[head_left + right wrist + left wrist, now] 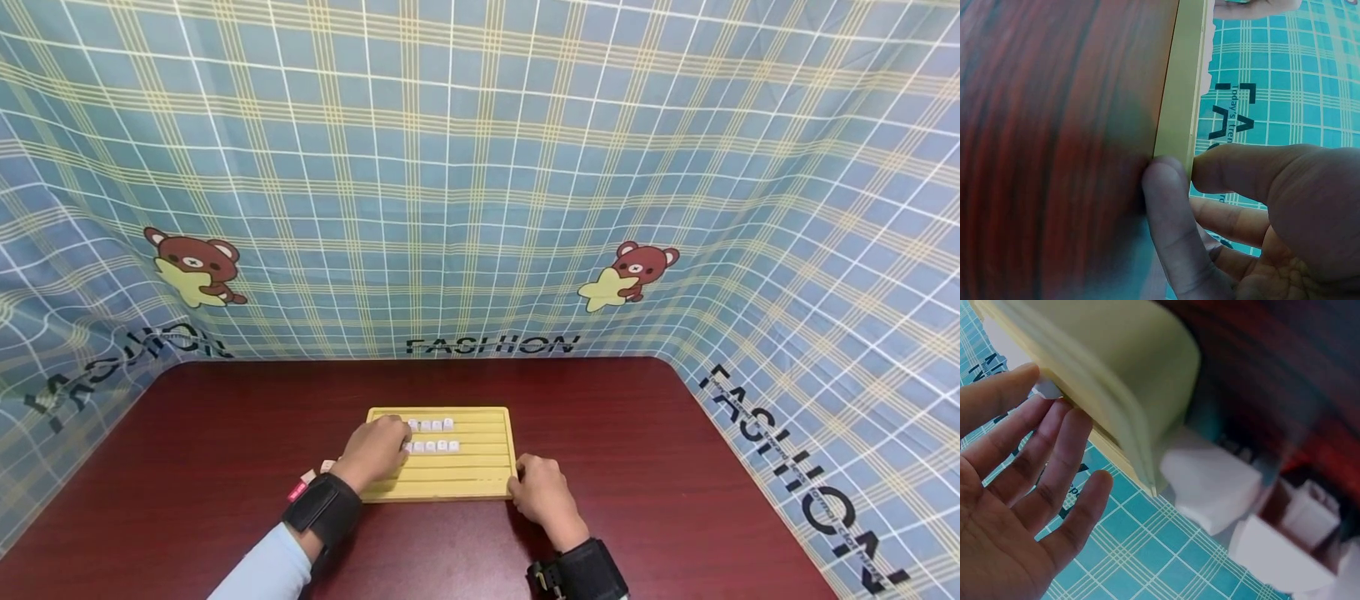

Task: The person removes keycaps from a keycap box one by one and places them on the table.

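A yellow grooved tray [480,475] lies on the table, with two short rows of white keycaps standing in its back grooves. The back row [437,425] and the row in front of it [431,447] both run up to my left hand [375,450], which reaches over the tray's left part. Between its thumb and fingertips, the left hand pinches a white keycap [1049,389] at the tray. My right hand [543,490] grips the tray's right edge near the front corner, with a finger [1169,206] and the thumb on either side of the rim [1179,112].
Loose keycaps [327,466] lie left of the tray, partly behind the left wrist; one shows its hollow underside [1310,515]. A small red piece [297,491] is beside them. The dark red table [637,433] is enclosed by a checked cloth [450,250].
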Tool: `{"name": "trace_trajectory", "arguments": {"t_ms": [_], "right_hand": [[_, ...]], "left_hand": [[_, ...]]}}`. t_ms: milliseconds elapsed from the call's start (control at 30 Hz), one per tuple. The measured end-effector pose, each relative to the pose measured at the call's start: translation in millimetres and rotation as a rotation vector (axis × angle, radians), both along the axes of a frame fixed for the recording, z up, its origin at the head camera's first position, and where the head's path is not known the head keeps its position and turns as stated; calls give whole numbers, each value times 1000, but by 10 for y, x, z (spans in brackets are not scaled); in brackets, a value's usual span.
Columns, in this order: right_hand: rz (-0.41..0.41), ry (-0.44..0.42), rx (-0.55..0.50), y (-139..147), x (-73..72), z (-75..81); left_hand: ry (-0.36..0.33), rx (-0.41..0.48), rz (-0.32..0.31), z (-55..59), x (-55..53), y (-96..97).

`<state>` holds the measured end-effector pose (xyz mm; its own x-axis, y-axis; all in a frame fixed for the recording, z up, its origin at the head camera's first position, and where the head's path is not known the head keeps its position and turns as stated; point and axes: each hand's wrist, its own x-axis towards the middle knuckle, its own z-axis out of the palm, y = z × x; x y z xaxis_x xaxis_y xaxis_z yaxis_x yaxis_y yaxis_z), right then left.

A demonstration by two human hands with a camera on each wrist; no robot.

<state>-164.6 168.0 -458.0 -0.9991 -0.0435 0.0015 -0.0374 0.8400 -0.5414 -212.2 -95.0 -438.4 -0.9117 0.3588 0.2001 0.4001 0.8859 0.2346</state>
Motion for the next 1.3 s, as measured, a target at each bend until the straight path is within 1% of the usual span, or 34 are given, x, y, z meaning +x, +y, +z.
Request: {"name": "trace_trajectory", "arguments": {"t_ms": [200,333,567,700,1000,1300], "right_hand": [[4,1,-3,1,-4,11],[2,6,-1,1,-13,16],[0,-13,-8,1,-28,9],[-1,-8,-13,2,-34,3],[-1,-13,2,-6,-18,15],[-14,-18,0,-8,-14,16]], "left_hand": [[34,-9,4,-39,-32,4],[58,-17,1,-36,-32,12],[70,-22,-1,-15,-19,22],[78,-20,-2,-13,-17,25],[53,-20,-4,-44,-23,19],[90,-20,-16,-53,-23,-6]]}}
